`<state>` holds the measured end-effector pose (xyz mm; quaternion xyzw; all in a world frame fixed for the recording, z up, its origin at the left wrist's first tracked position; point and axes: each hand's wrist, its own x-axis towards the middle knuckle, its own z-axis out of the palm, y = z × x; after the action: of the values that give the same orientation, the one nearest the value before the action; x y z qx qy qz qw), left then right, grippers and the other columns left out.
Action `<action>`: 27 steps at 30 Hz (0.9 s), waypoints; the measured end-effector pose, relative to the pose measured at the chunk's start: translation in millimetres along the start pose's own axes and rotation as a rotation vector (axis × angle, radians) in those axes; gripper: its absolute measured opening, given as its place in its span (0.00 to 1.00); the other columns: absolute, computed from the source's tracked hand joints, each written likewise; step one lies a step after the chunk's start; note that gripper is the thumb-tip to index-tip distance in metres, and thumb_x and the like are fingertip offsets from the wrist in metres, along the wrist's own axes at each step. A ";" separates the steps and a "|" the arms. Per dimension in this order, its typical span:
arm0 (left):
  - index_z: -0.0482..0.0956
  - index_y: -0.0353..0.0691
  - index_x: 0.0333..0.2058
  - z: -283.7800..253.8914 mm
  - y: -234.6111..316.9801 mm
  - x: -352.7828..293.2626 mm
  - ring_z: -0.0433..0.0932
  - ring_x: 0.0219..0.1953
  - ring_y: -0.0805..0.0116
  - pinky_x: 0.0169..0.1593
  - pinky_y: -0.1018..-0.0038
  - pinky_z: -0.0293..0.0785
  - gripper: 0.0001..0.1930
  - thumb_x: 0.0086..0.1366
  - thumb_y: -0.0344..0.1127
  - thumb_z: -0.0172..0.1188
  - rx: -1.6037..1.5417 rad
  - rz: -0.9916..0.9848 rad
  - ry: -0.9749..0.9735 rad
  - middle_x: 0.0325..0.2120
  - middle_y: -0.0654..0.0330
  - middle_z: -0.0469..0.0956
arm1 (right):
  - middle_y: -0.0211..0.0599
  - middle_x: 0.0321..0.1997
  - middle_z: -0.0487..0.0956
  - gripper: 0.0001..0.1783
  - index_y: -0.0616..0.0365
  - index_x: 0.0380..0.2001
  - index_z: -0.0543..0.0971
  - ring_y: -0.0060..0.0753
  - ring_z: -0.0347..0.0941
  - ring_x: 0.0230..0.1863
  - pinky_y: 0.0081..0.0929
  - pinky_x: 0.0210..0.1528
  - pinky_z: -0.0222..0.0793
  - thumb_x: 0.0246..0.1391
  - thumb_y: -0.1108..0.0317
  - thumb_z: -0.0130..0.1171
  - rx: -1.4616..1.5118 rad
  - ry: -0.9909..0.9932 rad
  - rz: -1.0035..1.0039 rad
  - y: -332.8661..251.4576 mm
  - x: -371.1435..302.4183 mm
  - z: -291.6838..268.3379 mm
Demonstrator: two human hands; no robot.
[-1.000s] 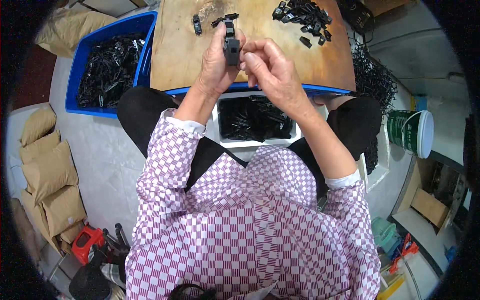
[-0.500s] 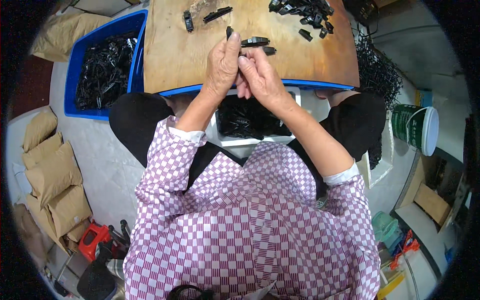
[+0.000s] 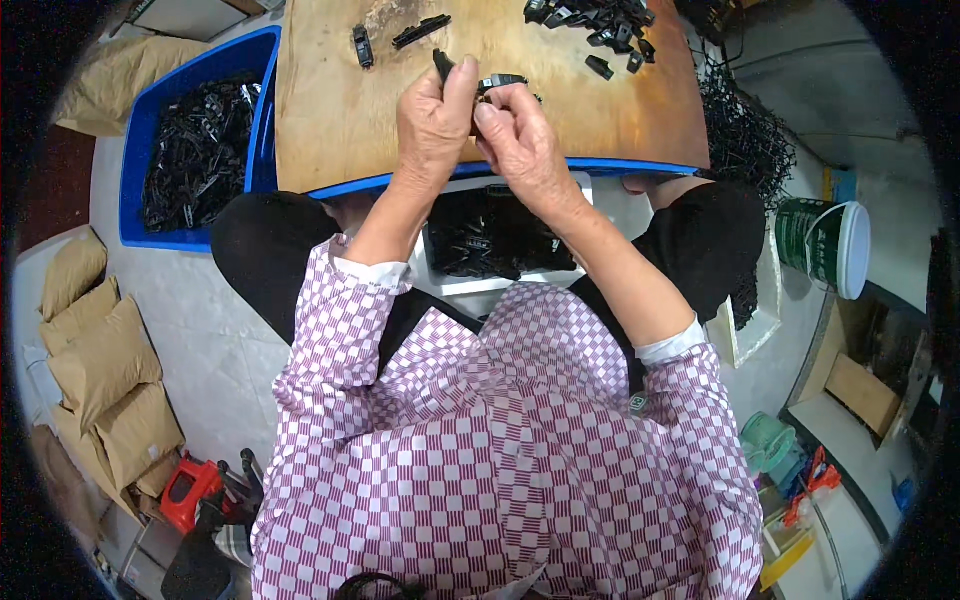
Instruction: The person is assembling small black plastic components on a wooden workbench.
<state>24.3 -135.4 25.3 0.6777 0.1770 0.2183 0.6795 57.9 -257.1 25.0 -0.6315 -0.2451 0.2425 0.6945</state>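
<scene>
Above the near edge of the work table, my left hand [image 3: 433,128] is closed around a slim black plastic part [image 3: 443,65], whose dark tip sticks up between thumb and fingers. My right hand [image 3: 522,145] is close against it on the right, thumb and curled fingers pinched together. What the right fingers grip is hidden. Just beyond the hands lies another black plastic part [image 3: 505,81], partly covered by the right fingers. Farther off to the left, a short black piece [image 3: 362,46] and a longer black piece [image 3: 421,31] rest on the wood.
A pile of black pieces [image 3: 610,30] is at the table's far right. Below the table edge stands a white box [image 3: 480,287] of black parts. To the left is a blue bin [image 3: 133,200] of black parts; to the right, a green bucket [image 3: 808,240].
The view has shifted slightly. The black part in my left hand shows more and tilts further left. My right hand's fingers have curled in tighter beside the left.
</scene>
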 end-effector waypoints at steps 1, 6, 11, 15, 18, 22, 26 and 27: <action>0.76 0.40 0.28 -0.2 0.6 1.5 0.66 0.23 0.84 0.26 0.80 0.64 0.17 0.68 0.47 0.56 -0.097 -0.025 -0.029 0.19 0.71 0.72 | 0.22 0.21 0.67 0.13 0.57 0.41 0.68 0.12 0.59 0.19 0.13 0.18 0.54 0.66 0.58 0.50 0.053 -0.009 0.039 -3.7 -0.5 0.4; 0.76 0.40 0.27 -4.5 4.5 -1.8 0.66 0.21 0.84 0.23 0.80 0.64 0.17 0.68 0.48 0.56 0.118 0.186 -0.149 0.18 0.70 0.72 | 0.23 0.21 0.67 0.13 0.56 0.41 0.68 0.12 0.60 0.18 0.12 0.17 0.53 0.66 0.57 0.50 0.172 0.032 0.086 -5.2 -12.1 2.3; 0.76 0.41 0.26 -8.9 13.0 -7.5 0.68 0.19 0.82 0.22 0.80 0.64 0.18 0.68 0.50 0.56 -0.166 -0.089 -0.205 0.16 0.69 0.71 | 0.25 0.21 0.68 0.15 0.55 0.41 0.68 0.13 0.60 0.17 0.12 0.17 0.53 0.65 0.54 0.50 0.180 -0.045 0.045 -15.9 -18.8 -6.5; 0.75 0.43 0.32 -17.7 -3.4 -7.9 0.68 0.21 0.79 0.25 0.81 0.63 0.18 0.71 0.51 0.49 -0.259 -0.377 -0.155 0.19 0.68 0.72 | 0.27 0.21 0.71 0.15 0.53 0.40 0.69 0.14 0.62 0.17 0.12 0.17 0.55 0.65 0.53 0.50 0.400 0.033 0.279 -9.5 -11.9 -26.5; 0.75 0.42 0.36 -15.4 -5.0 -7.0 0.69 0.19 0.77 0.23 0.80 0.62 0.19 0.71 0.53 0.48 -0.390 -0.491 -0.055 0.19 0.67 0.71 | 0.28 0.22 0.74 0.13 0.51 0.38 0.70 0.16 0.66 0.18 0.14 0.18 0.59 0.65 0.54 0.50 0.472 0.078 0.342 -11.9 -12.5 -27.1; 0.74 0.40 0.41 -25.7 5.4 22.3 0.72 0.22 0.76 0.26 0.80 0.67 0.17 0.70 0.50 0.52 0.204 -0.474 -0.173 0.20 0.67 0.72 | 0.29 0.25 0.77 0.14 0.53 0.40 0.71 0.16 0.69 0.20 0.15 0.20 0.61 0.65 0.54 0.50 0.027 0.132 0.319 -22.9 9.0 -76.6; 0.73 0.35 0.44 -1.3 -14.3 51.3 0.76 0.25 0.73 0.30 0.80 0.71 0.18 0.68 0.45 0.57 -0.190 -0.335 -0.081 0.19 0.65 0.73 | 0.33 0.27 0.79 0.16 0.56 0.42 0.73 0.24 0.72 0.22 0.23 0.23 0.67 0.63 0.53 0.52 -0.540 0.057 0.036 -5.0 42.0 -123.0; 0.73 0.35 0.44 3.5 -22.5 62.1 0.76 0.25 0.73 0.30 0.80 0.71 0.18 0.68 0.45 0.57 -0.193 -0.333 -0.088 0.19 0.65 0.73 | 0.33 0.27 0.79 0.16 0.56 0.42 0.73 0.24 0.72 0.22 0.23 0.23 0.67 0.63 0.53 0.52 -0.545 0.063 0.036 2.6 49.3 -132.2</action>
<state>79.8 -104.7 6.3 0.5795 0.2351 0.0889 0.7753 180.9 -325.2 13.3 -0.8064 -0.2685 0.1602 0.5019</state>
